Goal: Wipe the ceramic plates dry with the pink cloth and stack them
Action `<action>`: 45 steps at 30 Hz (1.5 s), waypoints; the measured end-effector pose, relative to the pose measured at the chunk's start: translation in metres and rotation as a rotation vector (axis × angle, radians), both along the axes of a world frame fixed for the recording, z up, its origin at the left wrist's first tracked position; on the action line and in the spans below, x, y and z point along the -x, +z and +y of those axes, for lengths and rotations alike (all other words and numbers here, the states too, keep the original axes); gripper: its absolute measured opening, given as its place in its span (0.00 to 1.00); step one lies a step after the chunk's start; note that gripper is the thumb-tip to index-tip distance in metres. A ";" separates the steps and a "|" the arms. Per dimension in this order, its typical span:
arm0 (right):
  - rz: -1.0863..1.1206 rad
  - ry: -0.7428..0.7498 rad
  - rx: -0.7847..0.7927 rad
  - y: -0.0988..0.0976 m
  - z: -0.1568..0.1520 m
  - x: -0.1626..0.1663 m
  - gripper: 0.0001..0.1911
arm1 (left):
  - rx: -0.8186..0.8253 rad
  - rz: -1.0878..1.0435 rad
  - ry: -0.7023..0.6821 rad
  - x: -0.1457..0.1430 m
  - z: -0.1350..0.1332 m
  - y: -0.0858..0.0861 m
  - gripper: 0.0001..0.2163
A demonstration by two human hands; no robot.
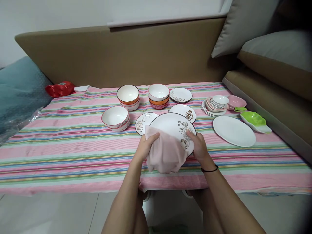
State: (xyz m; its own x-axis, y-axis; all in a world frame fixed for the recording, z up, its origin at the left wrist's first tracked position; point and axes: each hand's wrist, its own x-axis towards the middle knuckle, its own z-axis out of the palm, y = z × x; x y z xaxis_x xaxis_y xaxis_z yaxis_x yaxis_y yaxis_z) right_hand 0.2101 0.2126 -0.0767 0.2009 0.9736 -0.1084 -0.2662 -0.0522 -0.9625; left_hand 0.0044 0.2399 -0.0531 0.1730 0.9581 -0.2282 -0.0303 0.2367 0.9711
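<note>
A large white plate (172,125) with a dark rim and a brown flower print is held up over the near part of the striped cloth (73,143). My right hand (198,146) grips its right edge, thumb on the flower print. My left hand (146,146) is closed on a pale pink rag (164,154) that covers the plate's lower left half and hangs below it.
Behind the plate lie three smaller flower plates (143,122) (184,111) (180,95), stacked bowls (115,117) (128,96) (158,95), a plain white oval plate (234,130), a stack of small dishes (216,104), a pink bowl (237,101) and a green dish (255,121). A red bag (59,88) lies far left.
</note>
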 end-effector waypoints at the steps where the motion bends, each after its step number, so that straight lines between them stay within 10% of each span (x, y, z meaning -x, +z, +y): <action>1: -0.018 0.036 0.016 0.002 -0.001 -0.002 0.18 | -0.001 0.015 -0.010 0.002 0.001 0.001 0.21; 16: -0.100 0.648 0.257 0.022 -0.008 -0.026 0.17 | -0.174 0.405 -0.169 -0.002 -0.004 0.001 0.17; 25: -0.188 0.890 0.297 0.016 -0.010 -0.010 0.12 | -0.153 0.334 -0.574 -0.019 -0.007 -0.003 0.12; 32: -0.073 0.615 0.231 0.021 -0.009 -0.020 0.16 | -0.132 0.297 -0.269 -0.010 0.000 0.002 0.16; 45: 0.087 -0.500 -0.071 0.004 -0.002 0.028 0.22 | 0.007 -0.252 0.090 -0.035 -0.008 -0.013 0.19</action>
State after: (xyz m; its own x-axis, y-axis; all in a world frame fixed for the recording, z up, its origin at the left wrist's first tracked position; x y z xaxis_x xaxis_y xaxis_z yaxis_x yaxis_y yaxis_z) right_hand 0.1823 0.2104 -0.0731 0.6372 0.7663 -0.0825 -0.3213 0.1668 -0.9322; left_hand 0.0395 0.2321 -0.0661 0.1391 0.9709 -0.1952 -0.2922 0.2285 0.9287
